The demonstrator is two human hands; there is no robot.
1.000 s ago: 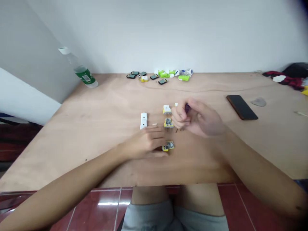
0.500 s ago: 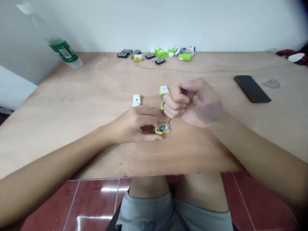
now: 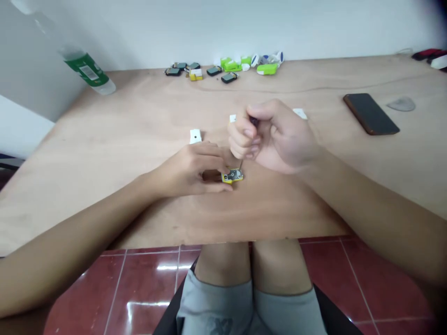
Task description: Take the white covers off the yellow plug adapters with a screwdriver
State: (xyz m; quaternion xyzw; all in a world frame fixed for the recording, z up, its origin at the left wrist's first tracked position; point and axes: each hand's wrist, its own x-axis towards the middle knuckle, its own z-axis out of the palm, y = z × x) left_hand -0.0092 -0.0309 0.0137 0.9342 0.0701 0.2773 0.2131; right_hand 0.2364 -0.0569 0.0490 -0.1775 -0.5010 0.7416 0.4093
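Sat at 6 o'clock with knees in grey shorts [image 3: 251,307] above red floor tiles [image 3: 139,288], tucked under the near edge of the desk [image 3: 139,121].

Rested the left hand [image 3: 193,170] on the wood just left of centre, thumb and fingertips pinching the yellow module [image 3: 233,176]. Kept that module flat on the desk at the hand's 3 o'clock, its grey circuit face up.

Curled the right hand [image 3: 275,135] into a tight fist around the screwdriver [image 3: 240,164] at the module's 12 o'clock. Held it nearly upright, thin shaft pointing down at the module, dark handle end showing between thumb and forefinger. Could not tell whether the tip touched.

Saw a white block [image 3: 195,136] at 12 o'clock from the left hand. Saw a second white piece [image 3: 300,113] just past the right hand, at its 1 o'clock.

Noted farther out a black phone [image 3: 370,113] at 2 o'clock, with a grey pick [image 3: 401,103] just beyond it. Noted at the far edge a cluster of green and dark parts [image 3: 226,67] at 12 o'clock, and a green-labelled bottle [image 3: 87,70] at 10 o'clock, by the wall.
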